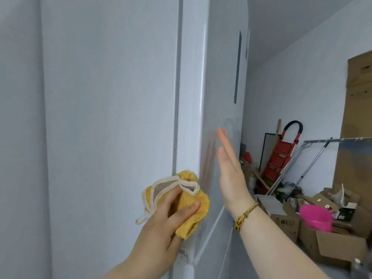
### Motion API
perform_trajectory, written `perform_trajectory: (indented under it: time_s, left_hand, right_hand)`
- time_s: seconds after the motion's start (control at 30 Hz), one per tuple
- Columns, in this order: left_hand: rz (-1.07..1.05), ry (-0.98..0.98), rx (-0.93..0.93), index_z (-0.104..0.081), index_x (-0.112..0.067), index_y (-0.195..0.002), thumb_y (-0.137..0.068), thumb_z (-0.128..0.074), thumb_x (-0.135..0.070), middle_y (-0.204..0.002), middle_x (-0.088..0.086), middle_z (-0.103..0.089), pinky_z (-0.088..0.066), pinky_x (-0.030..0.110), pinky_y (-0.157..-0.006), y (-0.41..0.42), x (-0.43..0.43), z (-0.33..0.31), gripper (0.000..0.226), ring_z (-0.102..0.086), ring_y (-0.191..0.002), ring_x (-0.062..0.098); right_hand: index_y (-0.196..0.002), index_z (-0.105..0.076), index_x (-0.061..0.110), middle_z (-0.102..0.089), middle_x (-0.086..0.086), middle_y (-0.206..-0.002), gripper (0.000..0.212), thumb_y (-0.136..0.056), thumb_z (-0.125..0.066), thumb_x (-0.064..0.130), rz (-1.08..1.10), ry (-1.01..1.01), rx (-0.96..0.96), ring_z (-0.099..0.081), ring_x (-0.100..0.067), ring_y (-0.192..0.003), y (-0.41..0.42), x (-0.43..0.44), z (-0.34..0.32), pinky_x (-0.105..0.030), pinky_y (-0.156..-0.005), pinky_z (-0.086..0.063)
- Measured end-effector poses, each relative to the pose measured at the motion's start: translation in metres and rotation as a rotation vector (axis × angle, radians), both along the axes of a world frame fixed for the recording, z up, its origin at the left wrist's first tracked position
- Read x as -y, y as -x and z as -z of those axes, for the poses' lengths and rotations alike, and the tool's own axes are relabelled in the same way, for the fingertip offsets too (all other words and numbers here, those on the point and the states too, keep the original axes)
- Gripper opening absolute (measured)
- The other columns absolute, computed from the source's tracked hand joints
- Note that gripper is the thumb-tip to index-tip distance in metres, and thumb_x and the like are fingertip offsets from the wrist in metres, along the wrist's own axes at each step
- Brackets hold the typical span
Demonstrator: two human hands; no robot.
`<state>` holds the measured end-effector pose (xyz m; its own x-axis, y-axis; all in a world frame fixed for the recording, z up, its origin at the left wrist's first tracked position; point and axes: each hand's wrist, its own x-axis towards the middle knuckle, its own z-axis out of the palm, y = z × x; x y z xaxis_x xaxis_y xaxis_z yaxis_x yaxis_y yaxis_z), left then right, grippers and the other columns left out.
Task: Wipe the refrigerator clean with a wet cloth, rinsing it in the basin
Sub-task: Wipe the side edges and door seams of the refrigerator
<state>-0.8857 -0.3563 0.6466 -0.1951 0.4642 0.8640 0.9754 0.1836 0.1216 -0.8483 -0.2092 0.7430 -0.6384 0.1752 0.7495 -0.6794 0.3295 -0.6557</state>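
Observation:
The white refrigerator [112, 97] fills the left and middle of the head view, its side facing me and its door front [223, 87] turned to the right. My left hand [161, 224] grips a bunched yellow cloth [193, 206] with a pale trim and presses it against the fridge's front corner edge. My right hand [229, 174] is held flat, fingers straight and pointing up, right beside the door front; I cannot tell whether the palm touches it. A braided bracelet circles that wrist. No basin is clearly in sight.
To the right, floor clutter: cardboard boxes [334, 244], a pink plastic container [316, 217], a red step ladder [281, 154], a metal rack frame [314, 158] and a tall brown board [360, 117] against the wall.

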Motion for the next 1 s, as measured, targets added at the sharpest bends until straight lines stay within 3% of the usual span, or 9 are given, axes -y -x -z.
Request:
perform_trajectory:
  time_s: [0.13, 0.23, 0.4, 0.53, 0.6, 0.7, 0.8, 0.93, 1.0]
  left_hand:
    - [-0.134, 0.010, -0.020, -0.033, -0.058, -0.122, -0.084, -0.036, -0.032, -0.133, -0.017, -0.026, -0.047, 0.027, -0.091, -0.004, 0.000, -0.018, 0.046, -0.034, -0.120, 0.002]
    - [-0.170, -0.076, 0.022, -0.035, -0.055, -0.116, -0.079, -0.032, -0.031, -0.125, -0.017, -0.031, -0.027, 0.011, -0.092, -0.004, -0.004, -0.050, 0.044, -0.032, -0.118, 0.003]
    - [-0.126, -0.151, 0.087, -0.040, -0.042, -0.122, -0.082, -0.034, -0.028, -0.131, -0.011, -0.032, -0.022, -0.002, -0.096, -0.003, -0.016, -0.039, 0.043, -0.027, -0.120, -0.004]
    - [-0.156, 0.005, 0.118, -0.038, -0.049, -0.121, -0.081, -0.040, -0.025, -0.134, -0.005, -0.030, -0.052, 0.026, -0.081, -0.017, -0.004, 0.044, 0.047, -0.037, -0.118, 0.009]
    - [-0.182, 0.047, 0.183, -0.038, -0.050, -0.121, -0.079, -0.041, -0.026, -0.134, -0.007, -0.030, -0.055, 0.033, -0.073, -0.022, 0.001, 0.070, 0.049, -0.039, -0.115, 0.009]
    - [-0.147, 0.028, 0.243, -0.040, -0.053, -0.114, -0.079, -0.038, -0.028, -0.126, -0.014, -0.032, -0.041, 0.021, -0.086, -0.022, 0.001, 0.063, 0.044, -0.037, -0.114, 0.002]
    - [-0.070, -0.157, 0.393, -0.044, -0.053, -0.116, -0.079, -0.037, -0.019, -0.116, -0.021, -0.036, -0.030, 0.001, -0.091, -0.024, -0.009, 0.037, 0.050, -0.032, -0.111, -0.018]
    - [-0.036, -0.124, 0.417, -0.047, -0.044, -0.116, -0.080, -0.036, -0.020, -0.123, -0.017, -0.040, -0.025, 0.002, -0.098, -0.029, -0.011, 0.043, 0.045, -0.027, -0.118, -0.021]
    - [0.018, -0.066, 0.527, -0.053, -0.054, -0.108, -0.077, -0.037, -0.022, -0.120, -0.025, -0.044, -0.028, 0.002, -0.096, -0.032, 0.003, 0.065, 0.047, -0.032, -0.116, -0.020]
  right_hand:
    - [-0.110, -0.028, 0.053, -0.013, 0.034, -0.134, 0.038, -0.099, -0.028, 0.017, -0.023, 0.031, 0.094, -0.012, 0.014, -0.129, 0.002, 0.002, 0.049, 0.007, -0.099, -0.014]
    - [-0.109, -0.027, 0.054, -0.013, 0.029, -0.137, 0.040, -0.099, -0.028, 0.015, -0.027, 0.035, 0.133, -0.013, 0.013, -0.130, 0.003, 0.002, 0.049, 0.008, -0.095, -0.015]
    - [-0.109, -0.026, 0.054, -0.014, 0.027, -0.136, 0.042, -0.099, -0.029, 0.013, -0.041, 0.050, 0.137, -0.013, 0.014, -0.128, 0.003, 0.002, 0.051, 0.005, -0.098, -0.015]
    - [-0.119, -0.017, 0.046, -0.011, 0.025, -0.136, 0.040, -0.099, -0.029, 0.014, -0.007, 0.015, 0.134, -0.010, 0.013, -0.127, 0.004, 0.003, 0.055, 0.012, -0.090, -0.011]
    - [-0.124, -0.013, 0.042, -0.012, 0.023, -0.137, 0.040, -0.100, -0.029, 0.014, 0.008, 0.002, 0.136, -0.009, 0.012, -0.128, 0.005, 0.003, 0.056, 0.014, -0.088, -0.010]
    - [-0.138, -0.015, 0.029, -0.013, 0.014, -0.147, 0.044, -0.100, -0.029, 0.013, 0.012, -0.002, 0.147, -0.009, 0.010, -0.129, 0.004, 0.003, 0.056, 0.013, -0.089, -0.010]
    - [-0.143, -0.019, 0.019, -0.013, 0.006, -0.153, 0.045, -0.100, -0.029, 0.012, 0.018, 0.000, 0.154, -0.011, 0.010, -0.128, 0.002, 0.000, 0.057, 0.013, -0.089, -0.012]
    - [-0.134, -0.015, 0.031, -0.016, 0.015, -0.144, 0.042, -0.100, -0.029, 0.011, 0.020, 0.002, 0.164, -0.011, 0.011, -0.128, -0.003, 0.004, 0.073, 0.011, -0.091, -0.012]
    - [-0.127, -0.015, 0.036, -0.014, 0.020, -0.138, 0.040, -0.099, -0.030, 0.010, 0.041, -0.001, 0.186, -0.012, 0.015, -0.125, -0.007, 0.009, 0.090, 0.011, -0.092, -0.011]
